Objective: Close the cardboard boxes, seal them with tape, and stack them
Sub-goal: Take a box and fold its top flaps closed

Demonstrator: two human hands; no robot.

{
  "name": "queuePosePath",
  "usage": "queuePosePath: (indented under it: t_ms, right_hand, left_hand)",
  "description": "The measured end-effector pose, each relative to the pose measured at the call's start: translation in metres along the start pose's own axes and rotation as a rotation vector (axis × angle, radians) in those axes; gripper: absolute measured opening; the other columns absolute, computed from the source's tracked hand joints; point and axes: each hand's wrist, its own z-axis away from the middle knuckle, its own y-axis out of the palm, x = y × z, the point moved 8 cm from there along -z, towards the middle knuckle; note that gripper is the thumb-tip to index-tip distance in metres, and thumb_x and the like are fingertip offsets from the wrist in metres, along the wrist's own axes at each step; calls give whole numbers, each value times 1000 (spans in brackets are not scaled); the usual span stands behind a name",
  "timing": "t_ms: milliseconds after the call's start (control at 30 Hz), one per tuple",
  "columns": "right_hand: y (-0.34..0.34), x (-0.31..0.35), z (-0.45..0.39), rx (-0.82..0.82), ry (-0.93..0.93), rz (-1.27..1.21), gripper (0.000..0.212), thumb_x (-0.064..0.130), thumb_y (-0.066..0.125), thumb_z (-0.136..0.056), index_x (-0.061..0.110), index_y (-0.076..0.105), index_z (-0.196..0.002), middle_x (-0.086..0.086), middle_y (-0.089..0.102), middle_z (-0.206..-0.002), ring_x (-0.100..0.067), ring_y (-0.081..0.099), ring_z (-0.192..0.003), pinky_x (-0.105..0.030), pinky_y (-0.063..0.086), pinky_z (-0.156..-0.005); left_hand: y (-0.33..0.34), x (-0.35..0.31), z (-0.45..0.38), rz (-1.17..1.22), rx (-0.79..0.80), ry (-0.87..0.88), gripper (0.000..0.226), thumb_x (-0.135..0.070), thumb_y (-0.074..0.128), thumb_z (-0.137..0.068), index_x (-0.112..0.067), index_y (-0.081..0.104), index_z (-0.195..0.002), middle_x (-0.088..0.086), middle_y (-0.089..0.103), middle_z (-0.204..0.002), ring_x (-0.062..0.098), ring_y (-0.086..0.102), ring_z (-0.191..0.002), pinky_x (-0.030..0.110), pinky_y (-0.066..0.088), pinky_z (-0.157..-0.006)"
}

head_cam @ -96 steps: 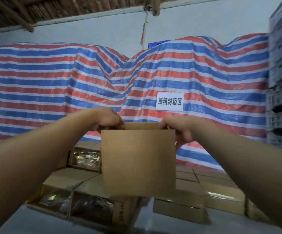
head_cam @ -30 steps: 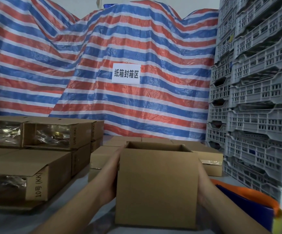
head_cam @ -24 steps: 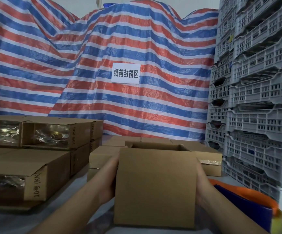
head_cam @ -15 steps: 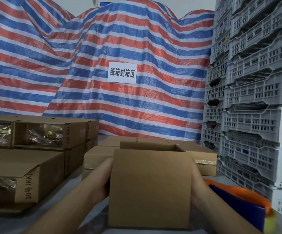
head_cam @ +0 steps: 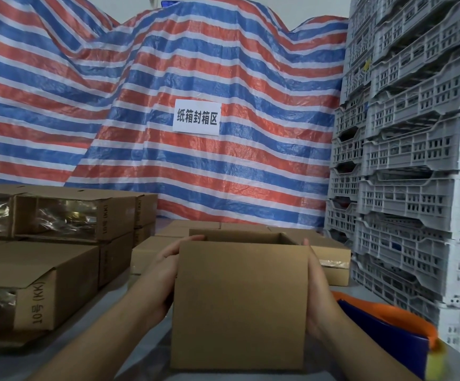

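A plain brown cardboard box (head_cam: 240,303) stands upright on the grey table right in front of me, its top open and its inside hidden. My left hand (head_cam: 165,273) lies flat against the box's left side, fingers straight and reaching the top rim. My right hand (head_cam: 317,292) presses flat against the right side, mostly hidden behind the box edge. No tape is in view.
Open boxes marked "10号 (KK)" (head_cam: 44,287) with shiny wrapped contents are stacked at the left. Taped flat boxes (head_cam: 330,259) lie behind. Grey plastic crates (head_cam: 416,188) tower at the right. A blue and orange thing (head_cam: 388,328) sits at the near right. A striped tarp (head_cam: 196,64) hangs behind.
Three seconds ago both hands held the box up by its top edge. Now it stands on the table with my palms on its sides, and my fingers have slid up toward the rim.
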Motion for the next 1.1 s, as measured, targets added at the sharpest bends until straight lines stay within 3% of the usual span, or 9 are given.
queuePosePath:
  t_ms: [233, 367, 433, 500, 567, 800, 933, 1033, 1100]
  right_hand:
    - [10, 4, 7, 71, -25, 75, 64, 67, 54, -80, 10, 76, -60, -8, 67, -62, -19, 63, -49, -27, 52, -46]
    - [14, 6, 12, 79, -26, 86, 43, 46, 58, -87, 10, 64, -64, -2, 58, -52, -15, 54, -40, -25, 48, -41]
    - [9, 9, 10, 38, -74, 198, 32, 24, 45, -103, 13, 57, -76, -1, 62, -47, -14, 59, -42, -27, 50, -44]
    - [5, 8, 9, -2, -86, 239, 34, 14, 36, -106, 12, 54, -77, 0, 60, -44, -11, 58, -44, -26, 49, -48]
    - [5, 8, 10, 3, -87, 230, 35, 11, 37, -105, 8, 53, -74, 1, 54, -42, -8, 52, -41, -21, 47, -46]
    - [4, 6, 9, 7, -8, 205, 47, 21, 48, -101, 10, 57, -56, 1, 49, -45, -10, 45, -35, -19, 42, -37]
    - [10, 4, 14, 59, 12, 142, 40, 27, 61, -80, 13, 64, -43, -1, 53, -45, -13, 49, -34, -18, 44, -37]
    - [8, 6, 11, 56, -33, 177, 47, 28, 59, -87, 14, 66, -42, -1, 57, -46, -13, 52, -35, -18, 44, -38]
    - [5, 6, 9, 50, -45, 169, 56, 29, 53, -96, 14, 68, -44, -2, 59, -49, -14, 55, -38, -21, 46, -38]
  left_hand:
    - [-5, 3, -2, -11, -35, -12, 14, -24, 65, -92, -33, 76, -92, 10, 76, -86, 22, 74, -71, 29, 56, -51]
    - [-11, 4, -4, 5, -154, -47, 20, -20, 60, -95, -17, 73, -109, 18, 70, -74, 30, 69, -64, 20, 52, -44]
    - [-7, 5, -3, -18, -104, -37, 16, -20, 61, -94, -23, 76, -99, 11, 74, -77, 23, 73, -65, 23, 53, -46]
    - [-5, 6, -1, -46, -69, -19, 33, -12, 54, -97, -28, 77, -80, 1, 74, -69, 11, 71, -58, 22, 52, -44]
    - [-4, 6, 2, -47, -70, -15, 47, -6, 52, -95, -31, 77, -64, 0, 71, -58, 10, 67, -48, 20, 48, -39]
    - [2, -1, 13, -104, -62, -67, 34, -5, 57, -93, -15, 78, -69, 9, 71, -62, 17, 66, -48, 22, 50, -40]
    - [3, -10, 17, -219, -23, -39, 20, -21, 59, -95, -8, 75, -95, 15, 71, -80, 25, 65, -66, 34, 53, -65]
    - [6, -21, 17, -222, 63, -19, 56, -62, 37, -94, -20, 68, -112, 11, 74, -105, 27, 69, -95, 40, 50, -90]
    - [12, -24, 19, -220, 184, -36, 77, -76, 25, -80, -26, 62, -125, 7, 72, -116, 25, 66, -110, 43, 47, -99]
